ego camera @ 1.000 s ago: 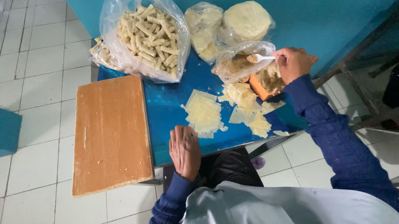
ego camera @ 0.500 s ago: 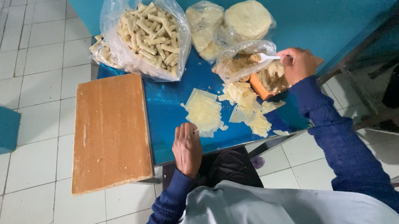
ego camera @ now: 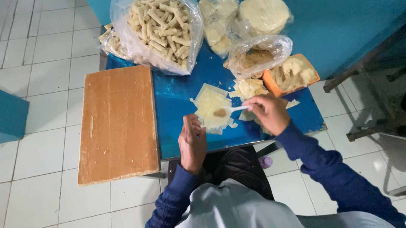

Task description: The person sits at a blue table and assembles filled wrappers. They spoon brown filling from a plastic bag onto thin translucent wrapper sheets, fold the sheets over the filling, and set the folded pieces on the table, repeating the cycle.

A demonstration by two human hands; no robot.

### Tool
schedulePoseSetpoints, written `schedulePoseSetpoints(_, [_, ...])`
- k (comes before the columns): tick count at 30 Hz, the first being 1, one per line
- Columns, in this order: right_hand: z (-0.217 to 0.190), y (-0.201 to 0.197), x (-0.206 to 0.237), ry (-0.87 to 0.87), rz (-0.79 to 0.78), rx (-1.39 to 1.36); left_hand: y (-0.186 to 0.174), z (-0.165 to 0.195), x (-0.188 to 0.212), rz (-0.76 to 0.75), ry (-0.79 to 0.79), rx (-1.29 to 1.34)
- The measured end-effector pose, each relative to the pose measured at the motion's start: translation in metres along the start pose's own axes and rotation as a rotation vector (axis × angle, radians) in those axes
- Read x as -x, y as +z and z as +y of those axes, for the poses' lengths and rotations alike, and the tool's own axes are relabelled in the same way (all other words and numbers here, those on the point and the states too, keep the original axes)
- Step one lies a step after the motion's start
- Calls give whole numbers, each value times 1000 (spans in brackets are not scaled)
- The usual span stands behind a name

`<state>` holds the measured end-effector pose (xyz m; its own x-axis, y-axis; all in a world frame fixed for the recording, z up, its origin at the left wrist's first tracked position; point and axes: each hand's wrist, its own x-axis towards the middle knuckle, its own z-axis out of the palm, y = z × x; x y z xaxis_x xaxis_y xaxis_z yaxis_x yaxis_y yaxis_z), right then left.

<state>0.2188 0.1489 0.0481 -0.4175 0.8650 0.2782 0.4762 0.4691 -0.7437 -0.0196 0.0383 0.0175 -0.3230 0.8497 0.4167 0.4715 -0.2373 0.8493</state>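
So there's a stack of pale square wrappers (ego camera: 210, 106) lying flat on the blue bench (ego camera: 176, 106), right in front of the person, and a small brownish dab of filling (ego camera: 220, 113) sits on the top sheet. The right hand (ego camera: 270, 114) has its grip closed around a small white spoon (ego camera: 237, 108), bowl end over that dab, probably so the filling lands near the middle of the sheet. The left hand (ego camera: 191, 141) rests at the near corner of the stack, fingers curled loosely and touching the edge, holding nothing as far as the view shows, likely just pinning the sheets so they don't slide

Just beyond the right hand is an orange tub (ego camera: 291, 74) of pale mash, close enough for an easy scoop. Next to it is a clear bag (ego camera: 256, 55) with something brownish inside, and more loose wrapper pieces (ego camera: 248, 88) lie between the tub and the stack. Further back there's a big open bag of finished rolls (ego camera: 159, 26), plus two bags of pale dough sheets (ego camera: 262, 12) against the blue wall. A wooden board (ego camera: 118, 122) covers the left part of the bench, bare. White tile floor (ego camera: 27, 55) all around
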Motion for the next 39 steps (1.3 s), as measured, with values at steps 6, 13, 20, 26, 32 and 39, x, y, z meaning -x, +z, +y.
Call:
schedulePoseSetpoints(6, [-28,25,18,-242,165,466,2,6,0,43,29,-40])
schedulePoseSetpoints(13, [-29,23,31,-459,288,629,3,12,-1,113,277,-191])
schedulePoseSetpoints(20, [-26,22,38,-552,309,687,10,8,2,54,128,-176])
schedulePoseSetpoints(26, [-16,13,35,-556,369,631,10,10,0,48,123,-147])
schedulePoseSetpoints(32, [13,-57,-5,-309,550,799,6,13,-3,-20,116,-47])
schedulePoseSetpoints(39, [35,-71,-72,-162,523,961,8,8,-7,-81,93,-41])
